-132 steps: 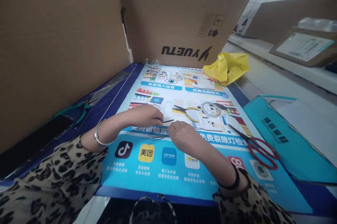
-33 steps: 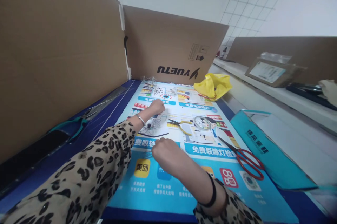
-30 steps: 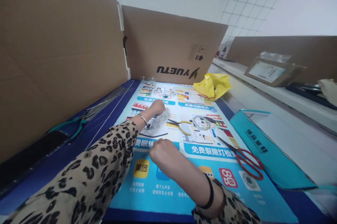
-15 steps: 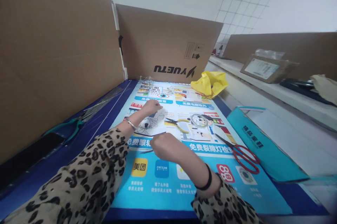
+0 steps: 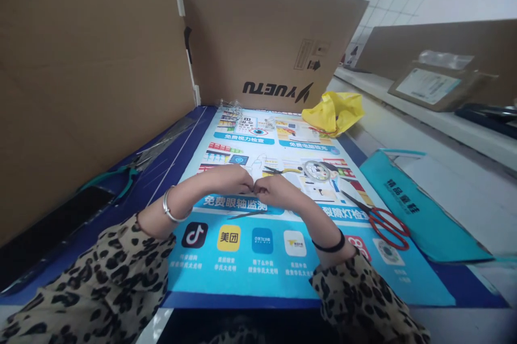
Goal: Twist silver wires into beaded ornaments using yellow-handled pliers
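Over the middle of the printed poster [image 5: 311, 274], my left hand [image 5: 234, 178] and my right hand [image 5: 277, 191] meet fingertip to fingertip. Both have their fingers pinched, and whatever lies in them is too small or hidden to name. Just beyond my right hand are yellow-handled pliers [image 5: 291, 170], partly covered by it. A dark, thin pointed tool [image 5: 247, 215] lies below my hands. To the right sit a round clear coil or roll [image 5: 317, 170] and red-handled scissors [image 5: 390, 228].
Cardboard walls [image 5: 258, 32] stand at the left and back. A yellow bag [image 5: 337, 112] is at the back right, a teal box [image 5: 420, 206] at the right. Teal-handled pliers [image 5: 130, 185] and a black flat object [image 5: 60, 225] lie at left. Small clear pieces [image 5: 229, 107] sit at the back.
My left hand has come back toward me and now meets my right hand, which has moved up and to the right. The view has shifted slightly; the tools look unmoved.
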`<state>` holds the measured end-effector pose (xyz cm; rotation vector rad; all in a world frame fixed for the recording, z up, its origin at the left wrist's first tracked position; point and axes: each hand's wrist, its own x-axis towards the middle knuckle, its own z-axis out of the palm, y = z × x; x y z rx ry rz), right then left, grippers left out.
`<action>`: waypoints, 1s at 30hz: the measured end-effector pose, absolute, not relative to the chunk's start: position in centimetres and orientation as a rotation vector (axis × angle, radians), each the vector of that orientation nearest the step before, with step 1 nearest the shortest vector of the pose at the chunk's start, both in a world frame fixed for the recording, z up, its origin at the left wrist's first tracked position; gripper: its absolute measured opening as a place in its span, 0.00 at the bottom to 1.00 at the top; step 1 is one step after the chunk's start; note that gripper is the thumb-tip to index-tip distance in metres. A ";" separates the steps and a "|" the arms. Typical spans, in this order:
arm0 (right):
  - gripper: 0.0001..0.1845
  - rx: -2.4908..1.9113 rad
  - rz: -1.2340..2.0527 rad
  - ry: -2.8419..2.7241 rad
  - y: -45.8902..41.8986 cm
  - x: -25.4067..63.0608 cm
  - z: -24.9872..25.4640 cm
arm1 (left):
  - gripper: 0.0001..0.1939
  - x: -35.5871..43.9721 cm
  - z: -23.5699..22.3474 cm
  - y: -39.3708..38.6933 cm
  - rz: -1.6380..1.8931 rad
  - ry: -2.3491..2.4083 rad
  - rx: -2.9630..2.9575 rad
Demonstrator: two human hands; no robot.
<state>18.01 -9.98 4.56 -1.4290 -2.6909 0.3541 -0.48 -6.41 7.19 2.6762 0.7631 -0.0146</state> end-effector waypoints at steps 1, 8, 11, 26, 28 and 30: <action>0.12 -1.440 0.347 -2.687 -9.9 18.0 4.5 | 0.10 -0.2 6.9 -6.6 -0.028 0.831 2.749; 0.11 -1.615 0.183 -2.595 -9.6 17.7 4.3 | 0.12 1.1 5.4 -7.6 0.101 1.117 2.973; 0.12 -1.708 0.106 -2.539 -9.6 17.5 4.1 | 0.12 1.3 5.3 -7.8 0.178 1.180 3.025; 0.13 -1.865 -0.056 -2.415 -10.8 16.7 4.4 | 0.07 2.5 4.2 -8.4 0.247 1.258 3.066; 0.13 -1.869 -0.043 -2.393 -10.8 16.6 4.3 | 0.07 2.6 4.1 -8.5 0.230 1.270 3.059; 0.13 -1.868 -0.015 -2.364 -10.8 16.5 4.1 | 0.08 2.7 4.1 -8.7 0.219 1.284 3.047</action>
